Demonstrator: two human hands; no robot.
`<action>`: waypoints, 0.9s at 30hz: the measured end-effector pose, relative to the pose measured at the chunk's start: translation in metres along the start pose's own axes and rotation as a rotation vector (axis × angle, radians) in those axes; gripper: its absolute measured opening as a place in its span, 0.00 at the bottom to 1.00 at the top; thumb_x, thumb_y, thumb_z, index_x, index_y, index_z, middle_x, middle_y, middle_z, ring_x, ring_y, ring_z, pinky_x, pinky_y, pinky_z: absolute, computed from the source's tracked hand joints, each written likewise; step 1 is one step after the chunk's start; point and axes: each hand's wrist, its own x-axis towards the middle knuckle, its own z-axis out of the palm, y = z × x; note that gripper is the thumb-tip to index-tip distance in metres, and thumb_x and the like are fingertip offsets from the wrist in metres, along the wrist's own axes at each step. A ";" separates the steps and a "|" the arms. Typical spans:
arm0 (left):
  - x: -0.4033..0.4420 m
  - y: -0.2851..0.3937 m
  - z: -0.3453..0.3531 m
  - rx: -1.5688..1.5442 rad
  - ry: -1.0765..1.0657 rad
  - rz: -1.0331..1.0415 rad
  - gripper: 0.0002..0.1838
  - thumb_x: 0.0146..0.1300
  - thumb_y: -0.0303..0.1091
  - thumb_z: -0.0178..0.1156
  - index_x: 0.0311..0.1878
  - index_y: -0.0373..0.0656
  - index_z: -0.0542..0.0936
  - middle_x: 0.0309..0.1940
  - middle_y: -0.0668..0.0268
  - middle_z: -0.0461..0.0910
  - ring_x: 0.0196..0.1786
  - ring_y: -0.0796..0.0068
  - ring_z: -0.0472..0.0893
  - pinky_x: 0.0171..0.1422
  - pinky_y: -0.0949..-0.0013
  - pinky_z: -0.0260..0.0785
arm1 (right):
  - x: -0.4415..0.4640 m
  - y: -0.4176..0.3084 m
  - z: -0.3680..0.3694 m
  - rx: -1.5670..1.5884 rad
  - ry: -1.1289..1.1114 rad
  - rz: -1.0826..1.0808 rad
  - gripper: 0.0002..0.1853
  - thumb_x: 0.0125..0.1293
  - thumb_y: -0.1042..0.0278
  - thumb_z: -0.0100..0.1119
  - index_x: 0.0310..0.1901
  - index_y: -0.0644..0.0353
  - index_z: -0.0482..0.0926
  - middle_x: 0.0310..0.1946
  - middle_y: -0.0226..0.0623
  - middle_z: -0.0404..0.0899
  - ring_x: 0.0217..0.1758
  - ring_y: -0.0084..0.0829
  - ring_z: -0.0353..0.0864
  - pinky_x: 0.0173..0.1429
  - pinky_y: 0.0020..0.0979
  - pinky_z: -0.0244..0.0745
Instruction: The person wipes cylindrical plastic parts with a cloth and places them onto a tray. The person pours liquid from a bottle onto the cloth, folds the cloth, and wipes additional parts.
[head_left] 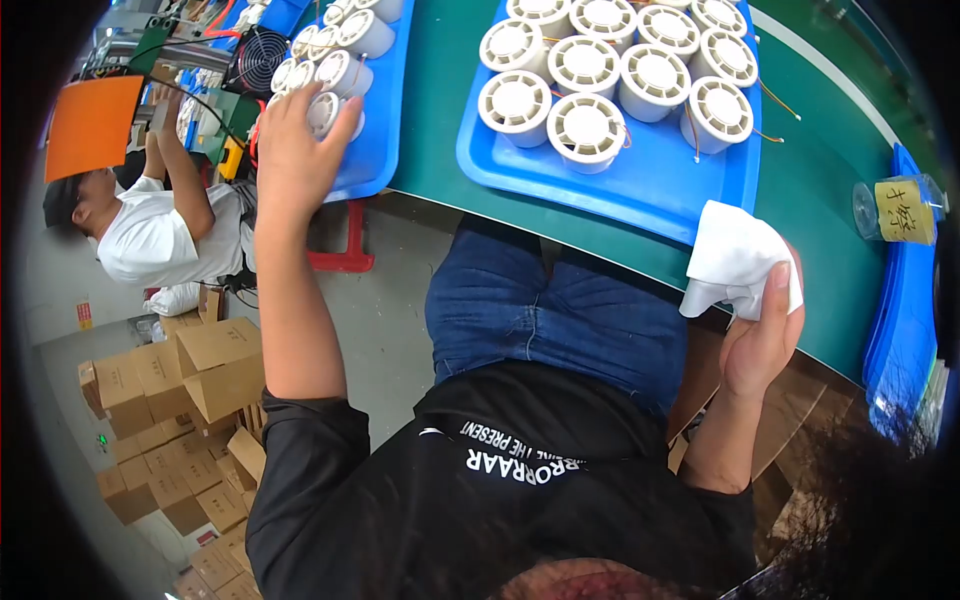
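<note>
We are observing the left hand (295, 155) curling around a white canister (322, 114) at the near end of the blue tray (378, 160) — whether it is gripping, we cannot tell — while the right hand (765, 335), farther off, is clutching a white cloth (735, 250).

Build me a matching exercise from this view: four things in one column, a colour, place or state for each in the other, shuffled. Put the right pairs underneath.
1. White cloth
2. Left hand
3. Clear container
4. Table

A. Green
B. At a white round unit in the left-side blue tray
C. Bears a yellow label
D. In the right hand

Pairs: 1-D, 2-B, 3-C, 4-A
</note>
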 end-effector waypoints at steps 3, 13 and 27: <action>-0.007 -0.028 -0.001 0.005 -0.164 -0.197 0.33 0.63 0.53 0.69 0.61 0.33 0.80 0.53 0.42 0.84 0.58 0.44 0.83 0.63 0.53 0.74 | 0.000 0.002 -0.002 0.015 -0.047 0.007 0.24 0.82 0.58 0.47 0.64 0.73 0.74 0.56 0.44 0.81 0.60 0.31 0.79 0.66 0.34 0.70; -0.035 0.018 -0.037 -1.189 -0.281 -0.162 0.35 0.59 0.30 0.70 0.70 0.39 0.68 0.60 0.52 0.80 0.54 0.63 0.84 0.53 0.67 0.78 | -0.026 -0.025 0.006 0.060 -0.041 0.111 0.18 0.81 0.61 0.52 0.56 0.70 0.80 0.44 0.34 0.85 0.46 0.22 0.82 0.52 0.27 0.76; -0.169 0.110 -0.014 -2.308 -0.756 -0.070 0.39 0.60 0.25 0.73 0.73 0.40 0.67 0.70 0.50 0.72 0.70 0.60 0.75 0.74 0.57 0.67 | -0.096 -0.031 0.053 -0.348 -0.586 0.169 0.19 0.82 0.52 0.50 0.52 0.61 0.80 0.36 0.38 0.85 0.39 0.28 0.84 0.46 0.32 0.78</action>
